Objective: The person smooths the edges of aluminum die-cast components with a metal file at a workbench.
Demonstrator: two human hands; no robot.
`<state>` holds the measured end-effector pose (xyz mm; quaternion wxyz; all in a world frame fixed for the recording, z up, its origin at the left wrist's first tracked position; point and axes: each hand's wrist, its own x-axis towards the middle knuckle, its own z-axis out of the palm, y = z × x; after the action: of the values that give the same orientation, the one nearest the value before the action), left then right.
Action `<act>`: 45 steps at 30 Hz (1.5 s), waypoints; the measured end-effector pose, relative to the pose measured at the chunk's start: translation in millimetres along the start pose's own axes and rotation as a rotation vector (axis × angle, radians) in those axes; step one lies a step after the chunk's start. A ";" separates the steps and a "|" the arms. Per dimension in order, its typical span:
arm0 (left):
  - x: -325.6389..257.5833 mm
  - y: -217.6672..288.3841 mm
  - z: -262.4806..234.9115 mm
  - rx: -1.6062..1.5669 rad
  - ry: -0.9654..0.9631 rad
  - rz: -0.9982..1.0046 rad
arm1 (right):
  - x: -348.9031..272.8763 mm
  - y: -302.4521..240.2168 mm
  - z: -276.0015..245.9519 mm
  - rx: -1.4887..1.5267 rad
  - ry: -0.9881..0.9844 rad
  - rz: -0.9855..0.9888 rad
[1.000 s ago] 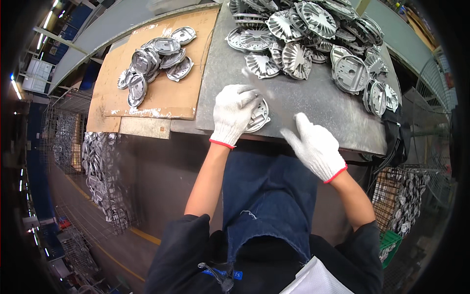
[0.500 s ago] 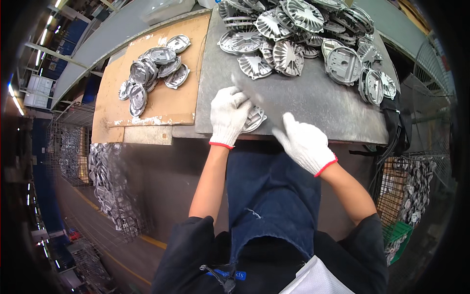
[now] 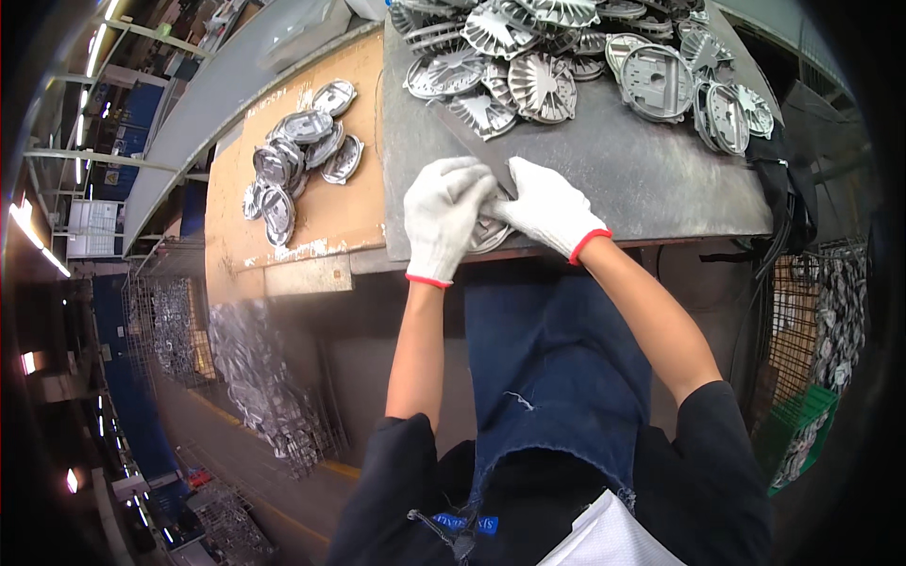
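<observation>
Both my hands wear white knitted gloves with red cuffs and meet at the near edge of the grey work surface. My left hand (image 3: 444, 212) is closed on a round silver metal casting (image 3: 489, 236), which is partly hidden under the gloves. My right hand (image 3: 549, 205) is closed beside it, gripping the near end of a long flat grey file (image 3: 475, 140). The file slants away to the upper left over the casting, passing between the two hands. Its handle is hidden in the glove.
Finned round castings (image 3: 543, 87) are heaped at the back of the grey surface (image 3: 651, 189). Several more castings (image 3: 307, 126) lie on a brown board (image 3: 226, 179) to the left. Wire baskets of parts (image 3: 840, 302) stand on both sides, with a green crate (image 3: 793, 439) at right.
My right hand has moved left and in against my left hand and the casting. The file, blurred before, now shows sharply. The whole view has shifted slightly.
</observation>
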<state>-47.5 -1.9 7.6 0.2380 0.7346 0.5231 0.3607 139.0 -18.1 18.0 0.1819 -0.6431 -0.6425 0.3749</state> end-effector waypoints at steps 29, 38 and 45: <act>-13.0 2.8 -1.6 -0.326 0.069 -0.298 | -10.1 39.8 22.2 0.513 0.214 -0.138; -13.2 -8.7 10.1 0.002 0.066 -0.102 | -8.8 44.5 19.3 0.583 0.160 -0.103; -14.5 -12.7 11.9 0.095 0.055 0.035 | -11.9 35.3 15.7 0.517 0.135 -0.072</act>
<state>-48.5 -10.9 -13.2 0.1818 0.7441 0.5329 0.3595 153.4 -37.3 -14.6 0.3958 -0.5756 -0.5343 0.4760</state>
